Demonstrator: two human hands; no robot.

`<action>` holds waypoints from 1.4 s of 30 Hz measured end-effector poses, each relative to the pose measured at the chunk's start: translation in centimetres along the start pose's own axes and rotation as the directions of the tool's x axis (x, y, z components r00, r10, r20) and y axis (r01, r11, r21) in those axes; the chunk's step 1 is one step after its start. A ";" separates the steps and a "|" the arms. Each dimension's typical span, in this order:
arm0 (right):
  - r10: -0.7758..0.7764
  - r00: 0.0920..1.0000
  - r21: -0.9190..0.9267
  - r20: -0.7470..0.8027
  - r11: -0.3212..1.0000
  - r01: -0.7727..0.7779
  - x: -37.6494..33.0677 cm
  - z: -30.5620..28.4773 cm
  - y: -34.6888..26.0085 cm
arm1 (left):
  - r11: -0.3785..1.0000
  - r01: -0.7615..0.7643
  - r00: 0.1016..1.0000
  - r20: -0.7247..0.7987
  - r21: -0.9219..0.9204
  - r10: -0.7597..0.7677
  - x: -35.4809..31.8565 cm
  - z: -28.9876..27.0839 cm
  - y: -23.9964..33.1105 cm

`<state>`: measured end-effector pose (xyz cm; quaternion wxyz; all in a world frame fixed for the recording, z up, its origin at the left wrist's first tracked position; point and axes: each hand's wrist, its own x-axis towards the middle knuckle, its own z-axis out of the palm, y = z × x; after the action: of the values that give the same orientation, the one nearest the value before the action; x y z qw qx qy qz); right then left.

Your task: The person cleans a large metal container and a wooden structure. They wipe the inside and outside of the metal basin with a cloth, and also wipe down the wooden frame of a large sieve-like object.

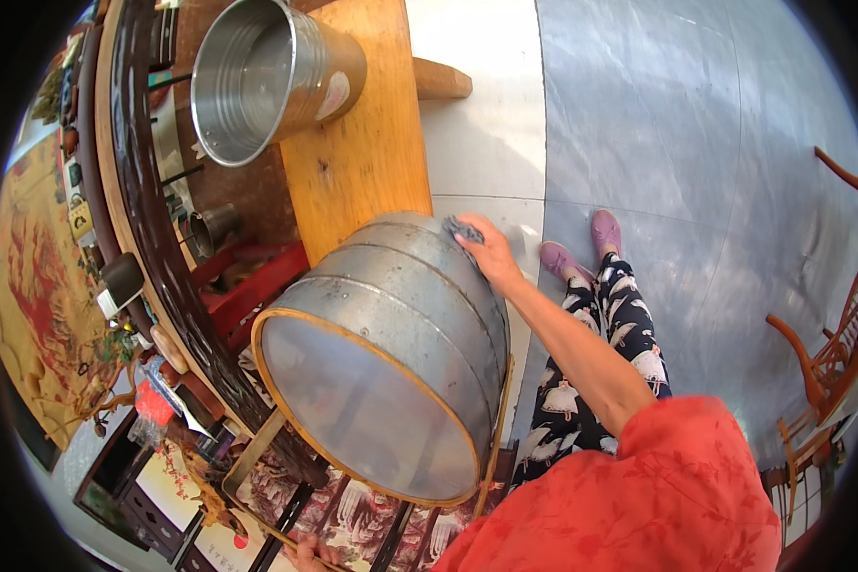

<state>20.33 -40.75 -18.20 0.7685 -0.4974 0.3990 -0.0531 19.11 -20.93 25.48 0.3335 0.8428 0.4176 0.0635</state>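
Note:
A large ribbed grey metal drum [400, 276] is tilted at the end of the wooden bench [372, 143]. Its flat, dull end [362, 400], ringed by a yellow-brown rim, faces toward me. My right hand [491, 253] is closed on a crumpled grey cloth [459, 230] and presses it against the drum's side near the far edge. Low in the view, my left hand [313, 554] closes around a tan, handle-like strip [250, 456] that bends beside the drum. Much of the left hand is cut off by the lower edge.
A shiny metal bucket [257, 91] lies tipped on the bench's far part. To the left runs a dark, glossy table edge [153, 200] with small objects crowded beyond it. Wooden chairs [825, 367] stand at the far right on the grey floor [715, 191].

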 end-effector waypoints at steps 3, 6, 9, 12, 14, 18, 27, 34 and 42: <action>-0.141 0.986 -0.041 -0.085 0.990 0.138 -2.5 -0.3 1.8 | 1.000 0.020 0.999 -0.028 -0.022 -0.021 0.8 -1.2 -0.6; -0.050 0.983 0.005 -0.176 0.999 0.051 -11.0 -1.1 5.3 | 1.000 0.005 0.995 0.103 -0.010 -0.004 0.5 -0.6 -0.7; -0.070 0.983 -0.039 -0.170 0.997 0.064 -7.5 -1.1 5.4 | 0.999 0.021 1.000 0.019 -0.037 -0.021 0.3 -0.3 -1.0; -0.056 0.989 -0.007 -0.138 0.998 0.055 -1.9 -1.1 5.0 | 0.995 0.046 0.995 0.096 -0.093 -0.037 1.1 -1.7 -0.7; 0.007 0.987 0.021 -0.160 1.000 -0.003 -3.7 -1.1 5.6 | 0.985 0.065 0.988 0.149 -0.159 -0.042 1.2 -2.1 -1.1; -0.109 0.944 -0.143 -0.312 0.987 0.067 -13.3 -0.7 9.7 | 0.981 0.029 0.993 0.114 -0.189 -0.007 0.1 -0.7 -0.9; -0.268 0.934 -0.058 -0.234 0.963 0.262 -5.3 -0.7 2.3 | 0.981 0.089 0.990 0.124 -0.170 -0.068 -0.2 -0.5 -0.8; -0.186 0.967 -0.096 -0.172 0.980 0.172 -5.3 -0.4 1.1 | 0.977 0.139 0.986 0.118 -0.159 -0.121 -0.9 -0.7 -0.6; -0.131 0.971 -0.097 -0.201 0.989 0.113 -10.6 -0.7 4.1 | 0.977 0.131 0.985 0.131 -0.168 -0.109 -0.7 -1.0 -0.7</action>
<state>11.35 -34.14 -15.74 0.6961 -0.5450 0.4474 -0.1347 17.84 -20.66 25.96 0.4346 0.7856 0.4395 0.0286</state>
